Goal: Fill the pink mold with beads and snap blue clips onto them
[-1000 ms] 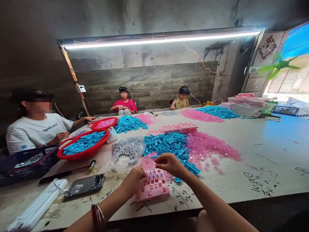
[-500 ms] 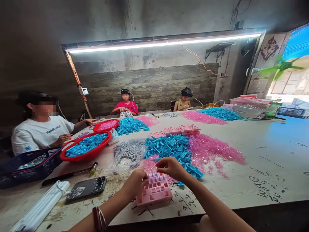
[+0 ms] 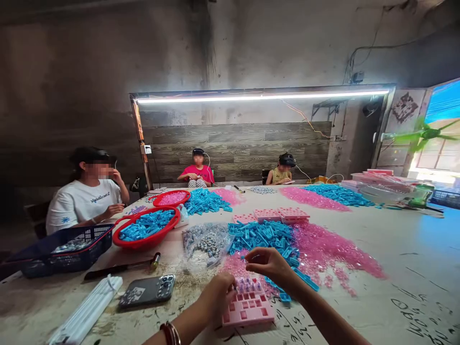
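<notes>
A pink tray with square slots (image 3: 257,315) lies on the table before me, with small clear and purplish beads (image 3: 247,285) standing in its far rows. My left hand (image 3: 219,294) is at the tray's left side, its fingers curled closed over the edge; what they hold, if anything, is hidden. Above the far end of the tray, my right hand (image 3: 271,266) has thumb and forefinger brought together in a pinch. A tiny blue bit shows at its fingertips, too small to name. Behind lie blue plastic pieces (image 3: 264,237) and pink translucent beads (image 3: 334,249).
A clear bag of beads (image 3: 206,244), a phone (image 3: 147,291), a hammer-like tool (image 3: 122,269) and a white bundle (image 3: 86,311) lie leftward. Beyond are red baskets (image 3: 143,243), a dark blue basket (image 3: 72,251) and stacked pink trays (image 3: 280,215). Three people sit around the table.
My view has tilted up and turned left, so the table sits lower and further right. The person at left has raised a hand toward the head. My hands stay around the tray.
</notes>
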The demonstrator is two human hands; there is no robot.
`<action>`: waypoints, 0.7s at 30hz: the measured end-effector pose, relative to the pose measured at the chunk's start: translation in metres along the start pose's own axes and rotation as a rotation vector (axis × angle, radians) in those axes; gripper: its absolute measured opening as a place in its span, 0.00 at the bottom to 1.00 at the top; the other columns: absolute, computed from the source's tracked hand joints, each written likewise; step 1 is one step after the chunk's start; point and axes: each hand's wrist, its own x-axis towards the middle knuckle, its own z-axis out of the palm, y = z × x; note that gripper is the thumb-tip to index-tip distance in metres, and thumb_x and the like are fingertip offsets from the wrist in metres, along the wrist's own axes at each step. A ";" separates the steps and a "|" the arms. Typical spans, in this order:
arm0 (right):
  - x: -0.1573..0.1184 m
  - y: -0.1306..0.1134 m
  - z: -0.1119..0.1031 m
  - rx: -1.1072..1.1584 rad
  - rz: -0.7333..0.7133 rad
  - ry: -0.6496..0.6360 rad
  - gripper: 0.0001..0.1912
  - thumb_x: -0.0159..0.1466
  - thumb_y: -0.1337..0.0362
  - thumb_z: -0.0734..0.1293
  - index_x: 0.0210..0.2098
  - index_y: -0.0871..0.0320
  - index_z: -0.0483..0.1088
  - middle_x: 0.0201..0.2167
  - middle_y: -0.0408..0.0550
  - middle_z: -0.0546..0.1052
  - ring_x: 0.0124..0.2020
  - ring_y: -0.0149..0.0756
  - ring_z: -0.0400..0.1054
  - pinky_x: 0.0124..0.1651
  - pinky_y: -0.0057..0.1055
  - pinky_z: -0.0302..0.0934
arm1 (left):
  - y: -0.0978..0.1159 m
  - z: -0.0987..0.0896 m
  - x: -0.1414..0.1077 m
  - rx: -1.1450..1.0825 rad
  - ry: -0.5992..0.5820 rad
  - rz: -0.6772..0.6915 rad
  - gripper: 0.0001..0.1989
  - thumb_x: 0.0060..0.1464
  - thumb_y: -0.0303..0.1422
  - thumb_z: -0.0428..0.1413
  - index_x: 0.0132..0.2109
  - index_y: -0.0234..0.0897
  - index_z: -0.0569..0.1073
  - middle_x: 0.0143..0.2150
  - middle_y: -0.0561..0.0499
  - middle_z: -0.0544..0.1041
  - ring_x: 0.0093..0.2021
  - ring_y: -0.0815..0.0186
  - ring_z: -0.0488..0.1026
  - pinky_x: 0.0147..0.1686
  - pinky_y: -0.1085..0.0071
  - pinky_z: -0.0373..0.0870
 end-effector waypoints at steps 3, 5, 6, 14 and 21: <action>-0.002 0.006 0.004 0.024 -0.025 0.025 0.14 0.44 0.60 0.74 0.27 0.61 0.73 0.38 0.49 0.75 0.29 0.30 0.69 0.32 0.27 0.64 | -0.001 0.001 -0.002 -0.020 -0.005 -0.026 0.07 0.48 0.25 0.51 0.35 0.34 0.72 0.33 0.51 0.72 0.33 0.67 0.66 0.33 0.73 0.59; -0.001 0.011 0.008 -0.003 -0.003 0.036 0.13 0.44 0.61 0.73 0.27 0.62 0.73 0.36 0.49 0.75 0.28 0.30 0.69 0.30 0.26 0.63 | 0.000 0.003 -0.003 -0.058 0.013 -0.035 0.07 0.47 0.25 0.51 0.36 0.34 0.71 0.33 0.51 0.71 0.32 0.67 0.65 0.32 0.74 0.58; -0.001 0.013 0.010 -0.028 0.013 0.033 0.13 0.45 0.62 0.73 0.28 0.62 0.73 0.31 0.48 0.76 0.26 0.30 0.69 0.28 0.26 0.63 | 0.000 0.004 -0.004 -0.081 0.026 -0.039 0.07 0.47 0.25 0.51 0.36 0.34 0.71 0.32 0.51 0.71 0.32 0.68 0.65 0.31 0.74 0.58; -0.003 0.020 0.020 -0.109 -0.010 0.012 0.08 0.47 0.67 0.68 0.28 0.62 0.72 0.23 0.45 0.75 0.25 0.33 0.69 0.27 0.25 0.61 | 0.005 0.019 -0.005 -0.188 0.170 -0.142 0.04 0.46 0.25 0.51 0.32 0.35 0.68 0.26 0.54 0.68 0.27 0.70 0.63 0.26 0.75 0.55; -0.022 0.036 -0.002 -0.348 -0.021 -0.074 0.03 0.46 0.70 0.66 0.23 0.61 0.71 0.18 0.41 0.71 0.21 0.28 0.62 0.23 0.23 0.54 | -0.007 0.031 -0.005 -0.252 0.277 -0.110 0.12 0.44 0.29 0.54 0.39 0.37 0.66 0.32 0.51 0.70 0.32 0.67 0.65 0.32 0.74 0.62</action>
